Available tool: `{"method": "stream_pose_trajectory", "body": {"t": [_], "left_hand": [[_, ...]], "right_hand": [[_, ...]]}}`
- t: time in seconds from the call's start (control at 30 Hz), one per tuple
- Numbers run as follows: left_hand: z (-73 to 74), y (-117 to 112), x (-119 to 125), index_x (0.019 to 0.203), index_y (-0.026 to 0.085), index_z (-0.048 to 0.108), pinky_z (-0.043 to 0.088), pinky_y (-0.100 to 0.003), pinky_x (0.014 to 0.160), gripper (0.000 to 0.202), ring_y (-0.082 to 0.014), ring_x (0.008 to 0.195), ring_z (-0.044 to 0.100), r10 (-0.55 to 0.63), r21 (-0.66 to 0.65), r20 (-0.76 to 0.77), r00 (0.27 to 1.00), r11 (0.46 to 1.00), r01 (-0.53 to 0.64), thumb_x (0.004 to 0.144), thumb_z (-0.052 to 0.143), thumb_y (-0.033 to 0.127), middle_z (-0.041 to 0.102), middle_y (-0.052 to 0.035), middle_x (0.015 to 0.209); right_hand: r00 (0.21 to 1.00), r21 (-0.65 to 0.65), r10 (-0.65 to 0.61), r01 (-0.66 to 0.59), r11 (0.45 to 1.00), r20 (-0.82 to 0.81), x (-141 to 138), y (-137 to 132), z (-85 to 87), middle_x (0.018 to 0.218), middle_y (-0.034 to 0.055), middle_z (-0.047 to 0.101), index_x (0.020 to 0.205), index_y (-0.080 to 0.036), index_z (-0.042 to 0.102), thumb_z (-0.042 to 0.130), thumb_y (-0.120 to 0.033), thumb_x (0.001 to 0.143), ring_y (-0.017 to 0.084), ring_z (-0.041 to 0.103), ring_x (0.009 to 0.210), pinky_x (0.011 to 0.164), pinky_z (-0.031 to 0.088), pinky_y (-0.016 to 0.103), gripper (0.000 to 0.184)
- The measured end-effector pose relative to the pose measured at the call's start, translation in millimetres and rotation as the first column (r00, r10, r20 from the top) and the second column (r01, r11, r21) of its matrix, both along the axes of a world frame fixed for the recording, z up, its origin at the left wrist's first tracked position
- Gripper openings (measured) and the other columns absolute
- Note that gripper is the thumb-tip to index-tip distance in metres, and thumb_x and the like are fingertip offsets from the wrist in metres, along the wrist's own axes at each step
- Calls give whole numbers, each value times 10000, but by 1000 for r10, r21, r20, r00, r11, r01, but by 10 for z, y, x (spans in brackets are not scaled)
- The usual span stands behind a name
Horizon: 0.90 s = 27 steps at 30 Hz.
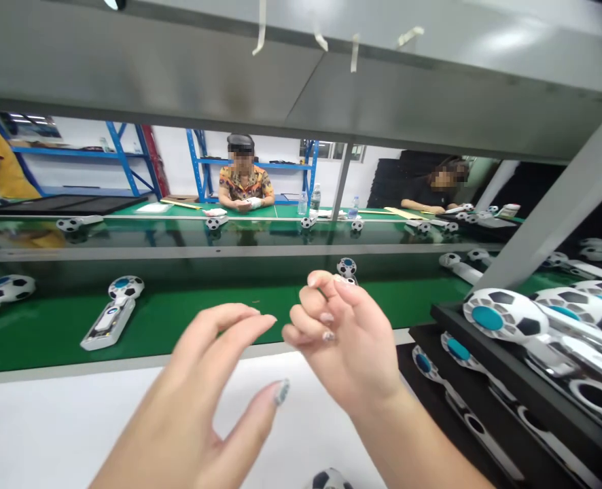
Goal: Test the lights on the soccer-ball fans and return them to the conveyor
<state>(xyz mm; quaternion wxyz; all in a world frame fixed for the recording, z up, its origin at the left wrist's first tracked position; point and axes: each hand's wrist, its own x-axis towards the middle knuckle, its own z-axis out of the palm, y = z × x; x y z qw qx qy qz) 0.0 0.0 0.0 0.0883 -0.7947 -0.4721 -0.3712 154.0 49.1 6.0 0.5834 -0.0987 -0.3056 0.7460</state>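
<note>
In the head view, the left hand (pixel 193 394) hangs over the white tabletop (pixel 51 428), thumb and fingers apart; the right hand (pixel 355 339) curls beside it, gripping what, if anything, I can't tell. A football-patterned piece (pixel 331 479) shows at the bottom edge, between the forearms.

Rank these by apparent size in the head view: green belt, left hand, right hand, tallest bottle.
1. Green belt
2. Left hand, right hand: too alike to rank
3. Tallest bottle
</note>
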Motion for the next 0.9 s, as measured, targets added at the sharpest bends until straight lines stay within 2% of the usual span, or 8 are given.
{"method": "stream_pose_trajectory", "body": {"t": [0.07, 0.17, 0.27, 0.4, 0.57, 0.67, 0.77, 0.9], "left_hand": [[-75, 55, 52, 1223, 291, 412, 559, -201, 685, 387, -207, 1073, 560, 9, 48, -59, 998, 999, -6, 849, 453, 381, 493, -55, 1244], [-131, 87, 64, 1296, 292, 355, 562, -172, 593, 461, -211, 1111, 549, 24, 83, -76, 997, 996, -18, 856, 449, 393, 478, -55, 1306], [-126, 68, 79, 1305, 313, 353, 560, -165, 658, 452, -191, 1127, 541, 0, 87, -46, 999, 996, 4, 868, 439, 390, 487, -28, 1319], [-118, 50, 143, 1259, 259, 426, 532, -159, 761, 414, -173, 1070, 580, -23, 122, -19, 1000, 992, 25, 865, 456, 384, 564, -37, 1248], [-106, 66, 153, 1134, 213, 524, 538, -148, 729, 325, -166, 914, 654, 24, 198, 15, 1000, 980, -27, 870, 452, 389, 669, -41, 1074], [-63, 61, 121, 1071, 221, 571, 549, -156, 697, 284, -159, 837, 675, 65, 202, 17, 998, 977, -67, 878, 438, 382, 692, -21, 1013], [-11, 41, 97, 948, 226, 619, 543, -223, 782, 290, -167, 826, 677, 104, 171, 42, 994, 979, -110, 903, 371, 368, 704, -5, 965], [40, 24, 74, 874, 251, 636, 535, -241, 806, 296, -161, 824, 677, 149, 129, 66, 987, 979, -157, 905, 364, 364, 711, 29, 926]], "right_hand": [[989, -102, 53, -67, 992, -135, -56, -72, 19, 593, -58, 249, 710, -165, 485, 510, -297, 797, 53, 231, 486, 490, 255, 176, 160], [976, -150, 44, -77, 986, -214, -110, -151, 37, 610, -44, 277, 640, -154, 437, 501, -284, 811, 63, 258, 511, 505, 294, 181, 224], [972, -161, 26, -65, 985, -233, -154, -190, 32, 598, -36, 284, 600, -156, 416, 479, -306, 827, 74, 286, 520, 528, 338, 194, 279], [965, -190, 33, -85, 978, -259, -228, -222, 5, 598, -30, 321, 597, -159, 425, 487, -374, 827, 77, 351, 535, 564, 379, 202, 321], [970, -166, 35, -77, 983, -242, -295, -266, -38, 618, -19, 385, 631, -173, 449, 493, -401, 825, 99, 425, 582, 606, 414, 230, 303], [981, -109, 41, -63, 992, -189, -291, -299, -56, 707, -5, 459, 711, -187, 490, 473, -416, 843, 114, 495, 663, 652, 431, 235, 265], [991, -64, 48, -56, 996, -127, -261, -334, -52, 868, 11, 523, 901, -226, 525, 454, -422, 865, 131, 558, 780, 747, 447, 253, 212], [996, -22, 48, -50, 999, -79, -226, -376, -17, 994, 27, 538, 1075, -274, 476, 423, -406, 887, 164, 589, 875, 885, 434, 358, 236]]}}
